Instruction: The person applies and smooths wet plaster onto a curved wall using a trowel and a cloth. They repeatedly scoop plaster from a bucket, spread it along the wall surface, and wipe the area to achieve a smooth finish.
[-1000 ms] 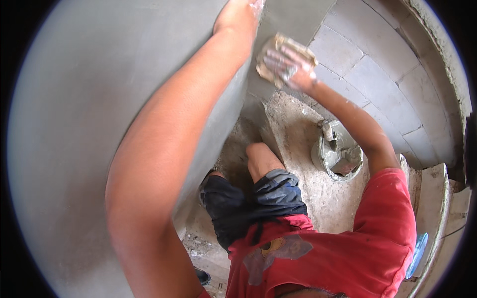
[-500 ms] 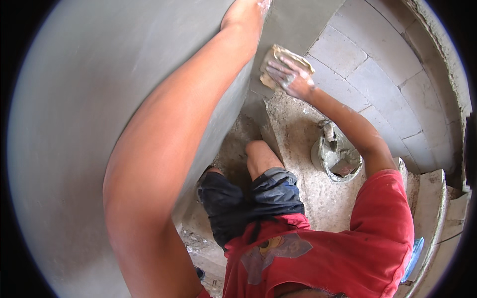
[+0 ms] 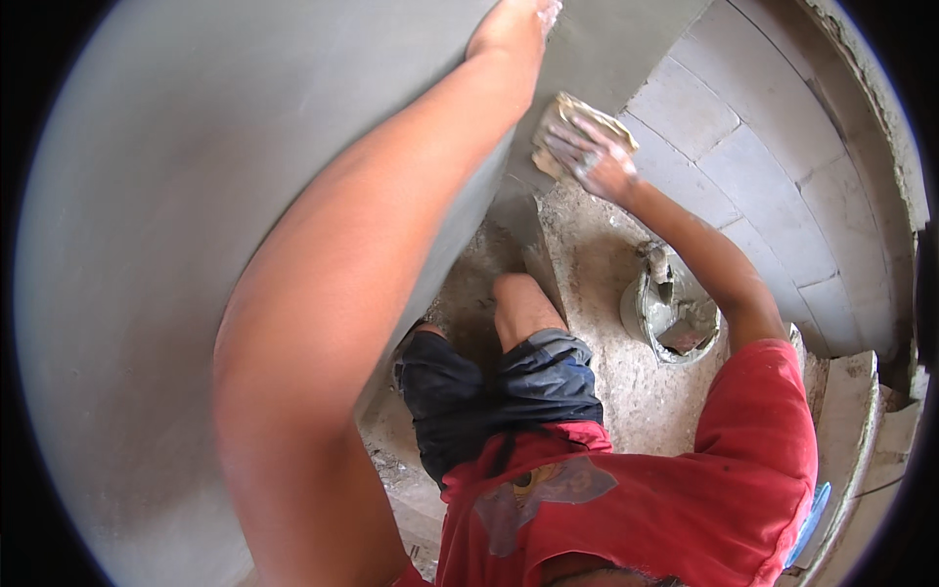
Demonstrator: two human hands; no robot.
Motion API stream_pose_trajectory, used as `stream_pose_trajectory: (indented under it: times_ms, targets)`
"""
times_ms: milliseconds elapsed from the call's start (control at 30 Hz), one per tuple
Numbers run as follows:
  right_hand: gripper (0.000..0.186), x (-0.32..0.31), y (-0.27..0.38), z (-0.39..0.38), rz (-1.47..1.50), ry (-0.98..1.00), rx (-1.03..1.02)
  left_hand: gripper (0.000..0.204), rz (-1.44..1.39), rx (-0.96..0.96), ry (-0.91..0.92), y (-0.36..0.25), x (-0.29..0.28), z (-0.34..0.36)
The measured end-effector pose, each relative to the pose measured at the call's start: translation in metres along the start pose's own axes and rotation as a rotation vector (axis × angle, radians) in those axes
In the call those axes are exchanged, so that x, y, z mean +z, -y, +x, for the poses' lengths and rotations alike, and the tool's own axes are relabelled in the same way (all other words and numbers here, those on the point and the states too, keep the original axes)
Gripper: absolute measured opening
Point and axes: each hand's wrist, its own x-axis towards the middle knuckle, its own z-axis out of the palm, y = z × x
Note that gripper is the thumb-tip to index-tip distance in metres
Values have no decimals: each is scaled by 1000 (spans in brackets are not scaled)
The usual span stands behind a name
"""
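My right hand (image 3: 592,157), smeared with pale grey, spreads over a flat yellowish sponge (image 3: 543,157) and presses it against the lower part of the grey plastered strip (image 3: 606,59). Just beyond the sponge, bare blocks begin. My left arm reaches up along the large smooth grey wall (image 3: 147,196), and my left hand (image 3: 523,24) is near the corner at the upper edge of the picture. Its fingers are mostly cut off or hidden there, with some whitish paste on them.
A mortar-caked bucket (image 3: 638,313) stands on the rough concrete below my right arm, with a handled tool (image 3: 660,262) in it. The bare block wall (image 3: 763,176) curves along the right. Concrete steps (image 3: 846,411) descend at the lower right, beside a blue object (image 3: 809,523).
The whole view has shifted slightly, so both arms, the sponge and the bucket appear a little farther right. My right hand stays on the sponge at nearly the same spot.
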Motion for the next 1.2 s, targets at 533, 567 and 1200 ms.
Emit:
stream_pose_trajectory:
  times_ms: [533,567,1200]
  targets:
    - [48,2,-10,-14,48,78,-12,74,-25,21,62,5,-5,5]
    - [48,0,-22,-21,25,-98,18,74,-21,36,79,5,-6,3]
    - [54,13,-36,-10,-82,-208,38,74,-40,33,55,8,-8,0]
